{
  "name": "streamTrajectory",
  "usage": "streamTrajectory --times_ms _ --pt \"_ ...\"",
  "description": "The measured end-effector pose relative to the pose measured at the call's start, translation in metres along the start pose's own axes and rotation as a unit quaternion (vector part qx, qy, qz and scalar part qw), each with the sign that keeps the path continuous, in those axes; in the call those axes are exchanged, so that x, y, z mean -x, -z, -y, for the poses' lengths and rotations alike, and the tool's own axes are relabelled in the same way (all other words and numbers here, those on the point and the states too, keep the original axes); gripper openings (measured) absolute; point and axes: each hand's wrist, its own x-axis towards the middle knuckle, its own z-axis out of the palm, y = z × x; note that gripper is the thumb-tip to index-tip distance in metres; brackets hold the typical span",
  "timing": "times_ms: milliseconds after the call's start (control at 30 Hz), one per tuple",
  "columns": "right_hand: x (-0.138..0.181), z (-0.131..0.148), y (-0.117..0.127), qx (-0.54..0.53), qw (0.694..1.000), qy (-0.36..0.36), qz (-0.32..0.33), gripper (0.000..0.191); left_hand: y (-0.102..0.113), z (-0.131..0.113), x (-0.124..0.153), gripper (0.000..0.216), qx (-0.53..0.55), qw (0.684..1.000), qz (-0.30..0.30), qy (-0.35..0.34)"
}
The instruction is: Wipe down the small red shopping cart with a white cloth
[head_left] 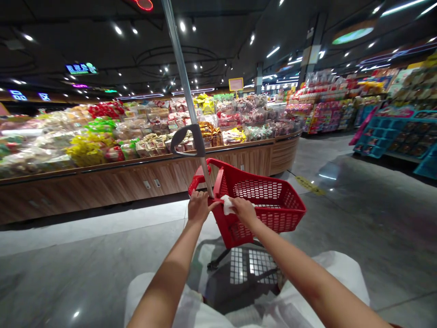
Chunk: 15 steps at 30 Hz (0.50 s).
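Note:
Ahead of me stands a small red plastic shopping cart (225, 228) with a mesh basket. My left hand (198, 207) is closed over the cart's near rim beside its handle, thumb stretched to the right. In my right hand (243, 210) is a crumpled white wipe (228, 205), pressed on the red rim just right of the left thumb. Whether the wipe is paper or cloth I cannot tell. A metal pole (182, 73) rises from the cart by my left hand, with a grey plastic grip (200, 141) on it. My right fingertips are partly hidden by the wipe.
Behind the cart runs a long wood-panelled display counter (170, 175) heaped with bagged goods. Blue racks (382, 136) and stacked packages (329, 118) stand to the right. Yellow tape (309, 185) marks the grey floor (102, 264). My legs in white clothing (341, 273) flank the cart's near side.

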Motion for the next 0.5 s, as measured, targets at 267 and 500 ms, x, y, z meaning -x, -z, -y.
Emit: streamTrajectory --times_ms 267,500 --pt "0.048 -0.079 -0.007 0.065 0.997 -0.05 -0.007 0.034 0.008 0.068 -0.017 0.032 0.044 0.994 0.063 -0.082" --pt "0.0 0.032 -0.006 -0.03 0.996 -0.023 -0.075 0.043 -0.013 0.062 -0.006 0.029 0.108 0.992 0.022 -0.062"
